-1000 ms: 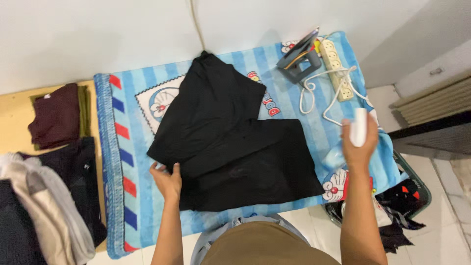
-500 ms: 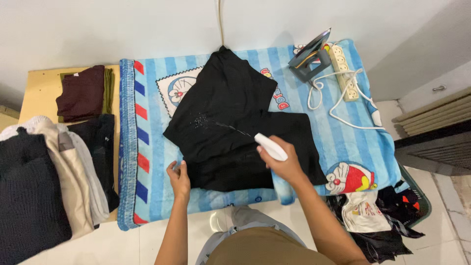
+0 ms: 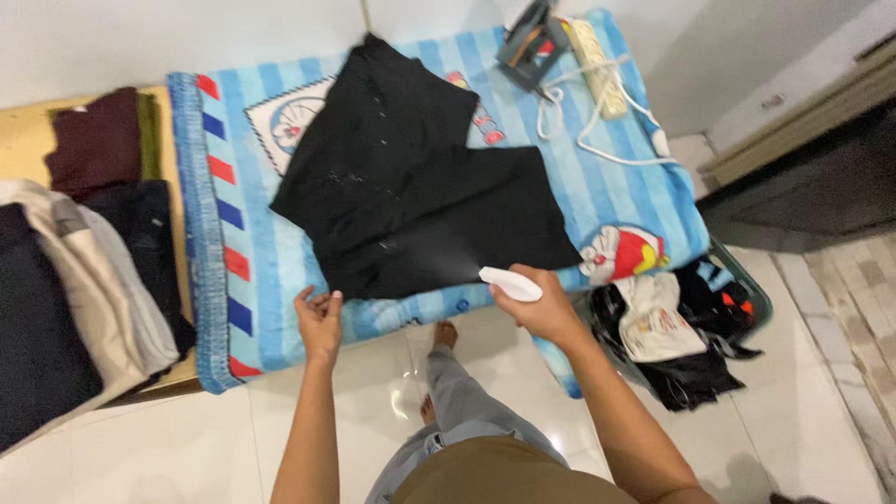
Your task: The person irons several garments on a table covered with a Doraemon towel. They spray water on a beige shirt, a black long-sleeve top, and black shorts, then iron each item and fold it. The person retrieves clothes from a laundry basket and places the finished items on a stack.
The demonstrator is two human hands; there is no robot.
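Since half a second ago the right hand [image 3: 546, 308] has drawn back toward the blanket's near edge, its grip pinching a white plastic spray bottle [image 3: 510, 284]. Ahead lies the black cloth garment [image 3: 411, 187]; the left hand [image 3: 319, 319], fingers loosely curled, rests beside it. Overspray could wet the blue striped blanket [image 3: 616, 177].

Both arms reach forward; left hand [image 3: 320, 322] lies loosely curled (palm down), right hand [image 3: 544, 306] fingers gripping.
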